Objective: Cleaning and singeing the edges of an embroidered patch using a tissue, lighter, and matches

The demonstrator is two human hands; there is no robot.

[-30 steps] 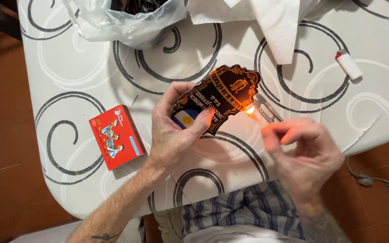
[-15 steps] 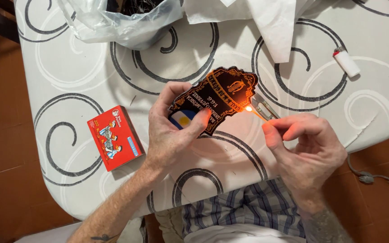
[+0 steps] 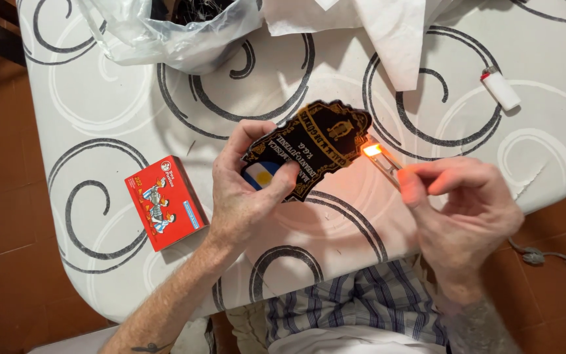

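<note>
My left hand (image 3: 244,190) grips a black shield-shaped patch (image 3: 316,147) with gold lettering and a small blue and white flag, holding it just above the table. My right hand (image 3: 466,210) pinches a burning match (image 3: 382,159) between thumb and fingers. Its flame sits right at the patch's right edge. A red matchbox (image 3: 162,202) lies flat on the table to the left of my left hand.
The table (image 3: 99,111) has a white cloth with dark swirl patterns. A clear plastic bag (image 3: 171,33) with dark contents sits at the far edge, white paper (image 3: 394,33) beside it. A white lighter (image 3: 500,88) lies at the far right.
My right hand has shifted slightly, keeping the flame along the patch's right edge. The patch stays in my left hand.
</note>
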